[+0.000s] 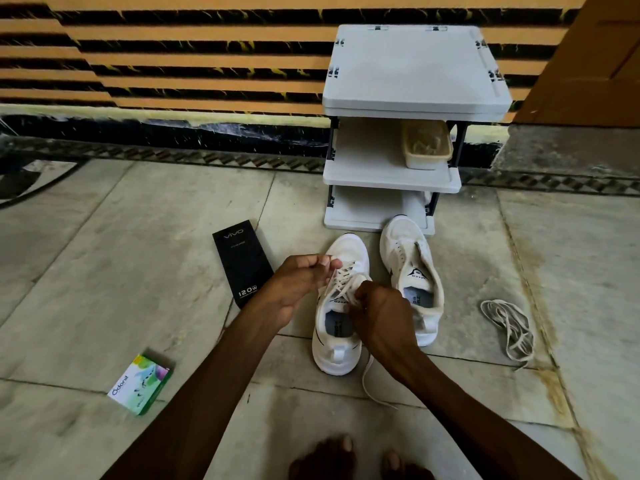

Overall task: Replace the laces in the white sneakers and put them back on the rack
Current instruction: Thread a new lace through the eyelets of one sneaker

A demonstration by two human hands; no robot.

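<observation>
Two white sneakers stand on the floor in front of the white shoe rack (391, 178). The left sneaker (337, 355) has a cream lace (341, 277) crossed through its eyelets. My left hand (298, 284) pinches one strand of that lace at the shoe's left side. My right hand (381, 315) grips the other strand over the tongue, and a loose end (369, 379) trails onto the floor behind the heel. The right sneaker (412, 268) has bare eyelets and an open tongue. Another lace (510, 329) lies bundled on the floor to the right.
A black phone box (242, 263) lies left of the shoes. A green and white carton (142, 384) sits at the near left. A beige basket (427, 143) rests on the rack's middle shelf. My toes (346, 455) show at the bottom edge.
</observation>
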